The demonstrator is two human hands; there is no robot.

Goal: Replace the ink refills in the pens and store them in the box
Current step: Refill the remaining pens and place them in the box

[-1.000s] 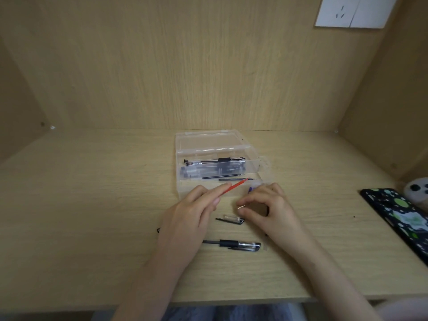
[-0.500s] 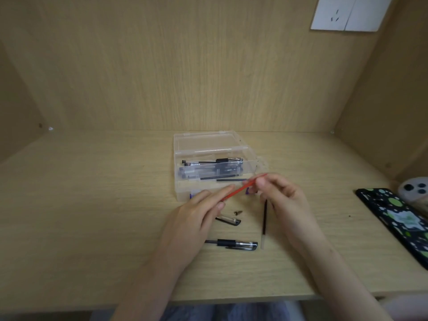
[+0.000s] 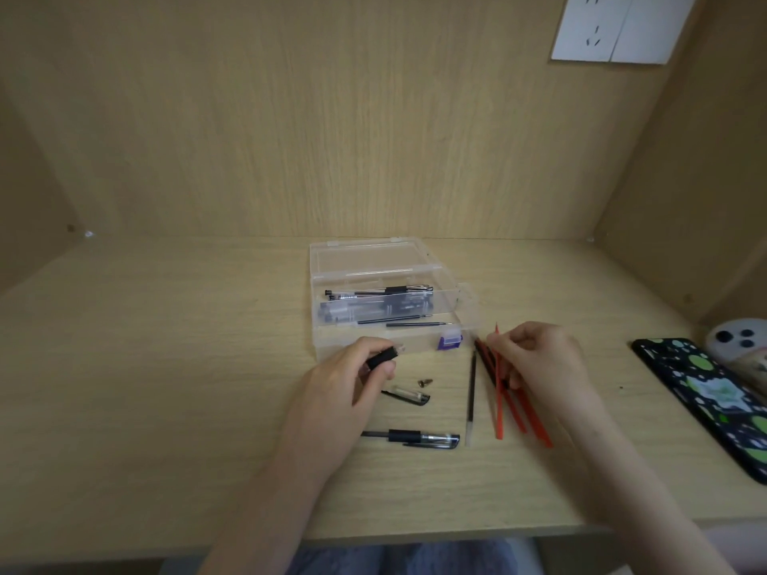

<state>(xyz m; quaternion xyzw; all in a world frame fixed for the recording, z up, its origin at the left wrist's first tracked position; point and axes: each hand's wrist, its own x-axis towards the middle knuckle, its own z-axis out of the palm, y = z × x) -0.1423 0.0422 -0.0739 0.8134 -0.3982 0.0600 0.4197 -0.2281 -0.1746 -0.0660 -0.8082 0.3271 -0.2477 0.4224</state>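
One whole pen [image 3: 411, 438] lies nearest, unstored. Beyond it sit a cap [image 3: 406, 396], a tip [image 3: 424, 382] and a black refill [image 3: 470, 398]. Left hand [image 3: 344, 392] pinches a barrel [image 3: 381, 359]; right hand [image 3: 539, 361] grips red refills [image 3: 500, 402]. Farther back, the open box [image 3: 373, 325] holds several pens; judging by this, much remains.

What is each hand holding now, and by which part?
Left hand: a black pen part, gripped near one end. Right hand: a red refill, pinched near its upper tip.

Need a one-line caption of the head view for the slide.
Over an open clear box of pens, the left hand holds a black pen piece while the right hand picks at red refills.
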